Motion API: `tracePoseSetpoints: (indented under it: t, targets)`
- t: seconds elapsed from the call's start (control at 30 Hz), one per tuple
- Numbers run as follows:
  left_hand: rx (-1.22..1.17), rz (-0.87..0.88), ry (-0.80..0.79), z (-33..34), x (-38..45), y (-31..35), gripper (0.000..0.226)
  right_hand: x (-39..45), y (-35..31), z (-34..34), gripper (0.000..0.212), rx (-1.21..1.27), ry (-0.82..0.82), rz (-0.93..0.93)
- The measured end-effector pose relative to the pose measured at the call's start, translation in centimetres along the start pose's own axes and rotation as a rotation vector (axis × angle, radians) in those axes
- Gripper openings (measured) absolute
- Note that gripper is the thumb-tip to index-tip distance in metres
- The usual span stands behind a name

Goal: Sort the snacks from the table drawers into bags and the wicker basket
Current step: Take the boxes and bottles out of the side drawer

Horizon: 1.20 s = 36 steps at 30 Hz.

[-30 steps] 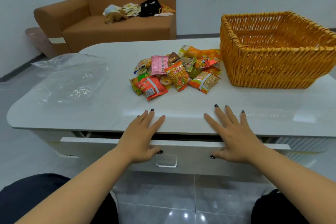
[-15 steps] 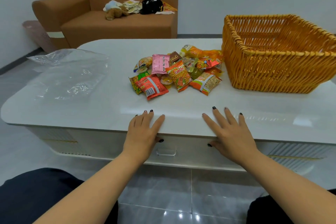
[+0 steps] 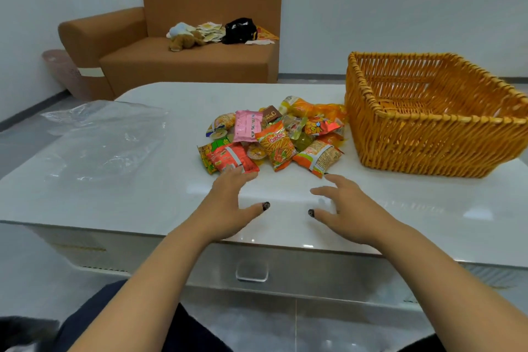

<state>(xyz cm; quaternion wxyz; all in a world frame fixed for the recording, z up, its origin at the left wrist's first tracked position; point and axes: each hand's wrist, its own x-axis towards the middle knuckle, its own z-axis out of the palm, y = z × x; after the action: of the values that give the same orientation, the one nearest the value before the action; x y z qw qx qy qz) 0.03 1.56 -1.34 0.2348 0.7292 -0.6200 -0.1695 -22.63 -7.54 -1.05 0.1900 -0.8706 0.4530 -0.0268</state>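
A heap of snack packets lies in the middle of the white table: a red packet, a pink one, orange ones and small jelly cups. The wicker basket stands to their right with nothing visible inside. Clear plastic bags lie flat at the left. My left hand hovers over the table with fingers spread, its fingertips at the red packet's near edge. My right hand is beside it, fingers loosely bent, just short of an orange packet. The drawer below is shut.
A brown sofa stands behind the table with a plush toy, papers and a black bag on it. My dark-clad knees are at the bottom edge, over a glossy tiled floor.
The drawer went from slightly open to shut. Both hands left the table's front edge and moved forward over the top, up to the snack heap.
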Motion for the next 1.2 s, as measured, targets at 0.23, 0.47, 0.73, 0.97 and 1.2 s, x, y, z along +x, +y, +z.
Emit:
tracePoseSetpoints:
  t: [0.23, 0.47, 0.73, 0.97, 1.2]
  targets:
    - [0.121, 0.173, 0.253, 1.1, 9.9, 2.7, 0.064, 8.1, -0.2, -3.6, 0.059, -0.05, 0.261, -0.097]
    - [0.062, 0.096, 0.22, 1.6, 16.9, -0.6, 0.064, 14.7, 1.8, -3.7, 0.059, 0.041, 0.318, -0.046]
    - [0.114, 0.053, 0.011, -4.3, 18.5, 3.6, 0.066, 14.7, -0.8, -10.2, 0.058, 0.122, 0.011, 0.084]
    - [0.007, -0.051, -0.16, -19.1, 21.0, 14.2, 0.06, 15.0, -4.9, -27.0, 0.057, 0.113, -0.072, 0.04]
    - [0.081, -0.1, -0.267, -29.7, 21.6, 25.4, 0.064, 12.7, -5.2, -42.3, 0.062, 0.074, -0.176, 0.06]
